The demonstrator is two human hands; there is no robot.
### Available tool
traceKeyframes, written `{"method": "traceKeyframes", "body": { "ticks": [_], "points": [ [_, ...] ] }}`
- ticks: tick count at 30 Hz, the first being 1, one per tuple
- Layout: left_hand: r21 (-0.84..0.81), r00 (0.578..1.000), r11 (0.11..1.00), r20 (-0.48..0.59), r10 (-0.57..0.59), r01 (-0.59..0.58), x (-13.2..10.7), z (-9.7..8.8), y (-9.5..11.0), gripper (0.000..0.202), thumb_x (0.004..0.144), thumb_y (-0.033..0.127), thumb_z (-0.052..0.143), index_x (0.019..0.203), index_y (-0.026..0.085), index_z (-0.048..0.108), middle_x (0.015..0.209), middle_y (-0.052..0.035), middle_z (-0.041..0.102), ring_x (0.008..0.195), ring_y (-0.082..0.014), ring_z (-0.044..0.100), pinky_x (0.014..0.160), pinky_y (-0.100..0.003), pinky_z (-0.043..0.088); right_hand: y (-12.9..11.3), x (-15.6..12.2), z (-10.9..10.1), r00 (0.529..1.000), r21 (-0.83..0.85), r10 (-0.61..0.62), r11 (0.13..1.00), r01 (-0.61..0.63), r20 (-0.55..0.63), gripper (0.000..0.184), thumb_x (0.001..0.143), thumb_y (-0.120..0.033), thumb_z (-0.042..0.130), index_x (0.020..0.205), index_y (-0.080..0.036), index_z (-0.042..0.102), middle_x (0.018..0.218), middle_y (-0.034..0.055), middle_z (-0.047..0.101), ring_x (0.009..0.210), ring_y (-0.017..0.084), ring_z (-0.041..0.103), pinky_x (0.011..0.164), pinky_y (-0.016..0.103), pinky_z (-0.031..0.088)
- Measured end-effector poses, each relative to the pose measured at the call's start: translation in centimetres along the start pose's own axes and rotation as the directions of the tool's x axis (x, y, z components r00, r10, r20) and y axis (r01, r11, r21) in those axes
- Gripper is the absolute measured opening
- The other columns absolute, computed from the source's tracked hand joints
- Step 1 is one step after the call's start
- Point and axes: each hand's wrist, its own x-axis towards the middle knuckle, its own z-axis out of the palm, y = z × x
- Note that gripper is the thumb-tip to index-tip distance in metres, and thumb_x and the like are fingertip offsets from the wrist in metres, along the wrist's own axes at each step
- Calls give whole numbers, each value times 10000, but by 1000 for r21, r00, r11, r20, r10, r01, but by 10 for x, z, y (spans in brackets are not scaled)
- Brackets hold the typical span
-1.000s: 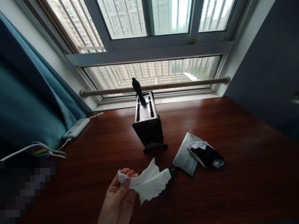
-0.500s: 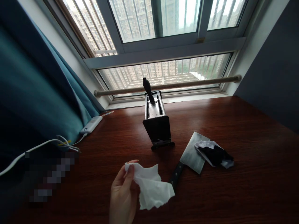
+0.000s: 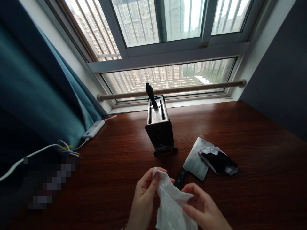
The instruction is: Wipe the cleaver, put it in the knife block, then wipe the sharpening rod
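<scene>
In the head view, a knife block (image 3: 159,135) stands upright on the brown table (image 3: 259,191), near the window. From its metal top rises one dark handle (image 3: 151,95), leaning to the left; the part inside the block is hidden. On each side of this handle there is a long slot, which looks dark, and its depth cannot be seen. The left hand (image 3: 145,196) has thumb and fingers clamped on the upper edge of a white tissue (image 3: 170,203), which hangs in front of the block. The right hand (image 3: 205,204) has its thumb and fingers around the tissue's right side; whether they press it, I cannot tell. Behind lies a cleaver (image 3: 197,161), its blade partly covered by a black-and-white crumpled bundle (image 3: 218,160).
</scene>
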Motion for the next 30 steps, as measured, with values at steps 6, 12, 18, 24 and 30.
{"method": "traceKeyframes", "body": {
  "ticks": [6,12,18,24,30],
  "points": [
    [698,918,637,72,391,-326,29,-38,-2,249,759,368,642,937,202,691,762,-14,697,631,-144,617,587,-172,440,17,13,16,969,-118,-136,987,114,-207,372,816,-529,503,705,-175,479,555,-40,437,484,87,417,442,186,310],
    [845,831,148,449,329,-514,78,-29,-14,337,801,293,602,1123,191,612,921,-66,693,775,-186,644,725,-243,479,40,14,0,954,-251,-42,967,-36,-298,332,856,-510,440,740,-200,457,439,-64,434,310,102,442,310,184,261],
    [842,794,-1,510,330,-539,61,4,-27,332,865,152,454,1179,153,561,1177,-144,553,1096,-266,493,971,-445,368,54,26,-19,814,-654,-401,756,34,-421,322,893,-443,408,1005,-162,517,601,26,583,504,189,589,497,263,447],
    [881,867,-84,473,157,-466,32,27,-45,280,867,260,488,1072,95,586,1031,-127,588,961,-268,529,867,-406,440,57,23,-26,746,-815,-538,580,-11,-393,333,938,-406,331,1066,-136,480,668,55,614,562,207,632,526,275,463],
    [905,896,-58,425,129,-421,39,35,-58,247,856,232,473,1038,92,566,1008,-125,559,950,-256,506,860,-386,419,55,15,-18,726,-870,-602,493,8,-334,322,919,-368,410,1092,-106,483,621,32,578,516,209,603,494,293,442]
  ]
}}
